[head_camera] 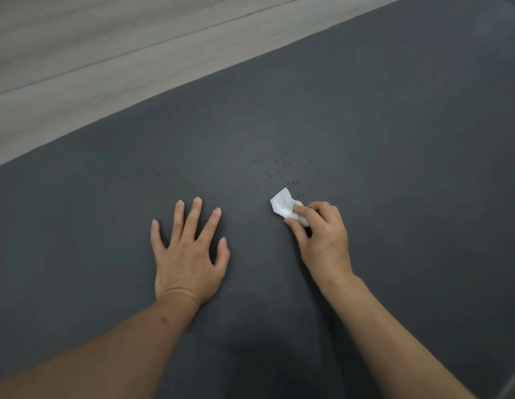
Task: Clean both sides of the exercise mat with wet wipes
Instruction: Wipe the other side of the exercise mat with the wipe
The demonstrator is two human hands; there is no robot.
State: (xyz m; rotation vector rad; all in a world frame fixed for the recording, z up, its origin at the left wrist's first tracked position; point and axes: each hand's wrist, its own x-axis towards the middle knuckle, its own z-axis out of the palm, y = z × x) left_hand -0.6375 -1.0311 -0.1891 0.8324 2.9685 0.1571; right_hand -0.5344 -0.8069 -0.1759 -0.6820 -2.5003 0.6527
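We see a dark grey exercise mat [365, 110] lying flat on a light wood-look floor [77, 47]. It fills most of the view, and its far long edge runs diagonally from lower left to upper right. The surface is matt and plain, with a cluster of small dark specks [285, 169] near the middle, well in from the far edge. One lone speck sits off to the left of the cluster. A sliver of floor also shows past the mat's near right corner.

We see no containers in view.

The wet wipe [285, 205] is white and crumpled, with one flat corner sticking out toward the specks. It rests on the mat just on the near side of the specks, close to but not covering most of them. Our right hand [322, 237] grips the wipe, thumb and curled fingers pinching its near end against the mat. Most of the wipe pokes out beyond the fingertips, toward the far edge.

Our left hand [190, 251] lies flat on the mat, palm down, fingers spread and straight, holding nothing. It sits beside the right hand, apart from the wipe, to the left of the specks.
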